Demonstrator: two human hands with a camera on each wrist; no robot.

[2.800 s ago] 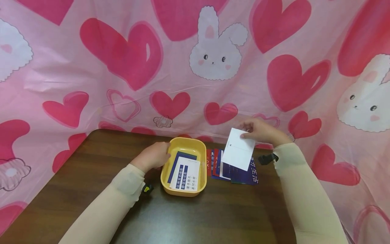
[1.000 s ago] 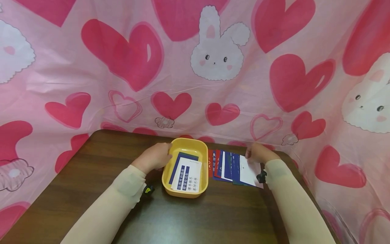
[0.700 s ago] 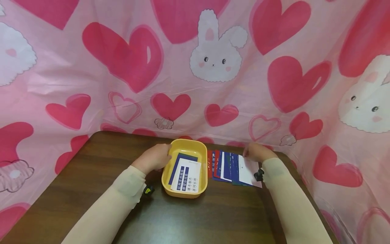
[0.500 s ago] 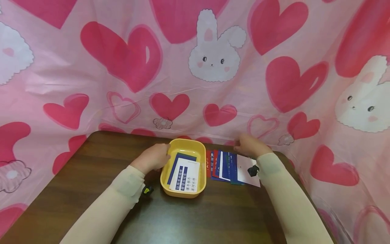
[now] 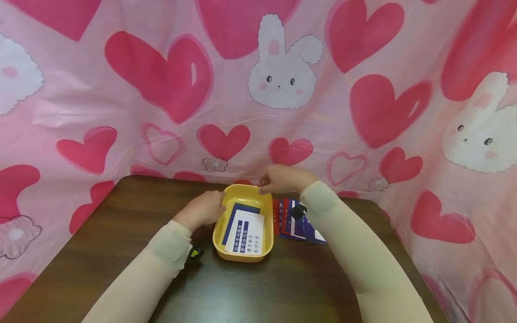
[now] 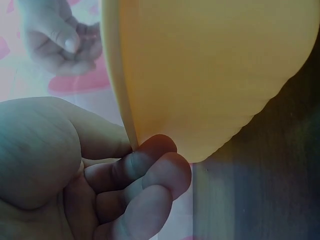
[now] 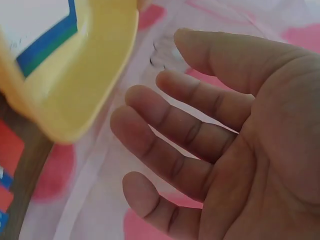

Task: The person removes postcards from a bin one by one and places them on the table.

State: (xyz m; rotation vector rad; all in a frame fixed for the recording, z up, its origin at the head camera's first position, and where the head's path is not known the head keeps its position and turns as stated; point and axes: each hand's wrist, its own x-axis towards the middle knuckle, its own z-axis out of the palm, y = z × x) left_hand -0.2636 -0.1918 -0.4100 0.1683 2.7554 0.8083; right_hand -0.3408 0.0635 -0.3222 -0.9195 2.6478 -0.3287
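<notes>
A yellow plastic tray (image 5: 242, 257) stands on the table, holding a white card (image 5: 258, 224) with dark printed characters over a blue-and-green-edged card (image 5: 232, 224). My left hand (image 5: 203, 209) pinches the tray's left rim, thumb against curled fingers, as the left wrist view shows. Above the far right corner of the tray is my right hand (image 5: 286, 178); in the right wrist view its fingers (image 7: 150, 120) are loosely bent with nothing in them, apart from the rim. Right of the tray, overlapping red, blue and white cards (image 5: 286, 220) lie in a row, partly hidden under my right wrist.
The brown wooden table (image 5: 242, 291) runs up to a pink curtain (image 5: 226, 107) printed with hearts and rabbits, close behind the tray. Dark wrist-camera pieces (image 5: 299, 211) hang at both sleeves, the right one over the cards.
My right hand laid a white card at the right end of the row, let go of it, then moved left to the tray's far corner. The left hand has stayed on the rim.
</notes>
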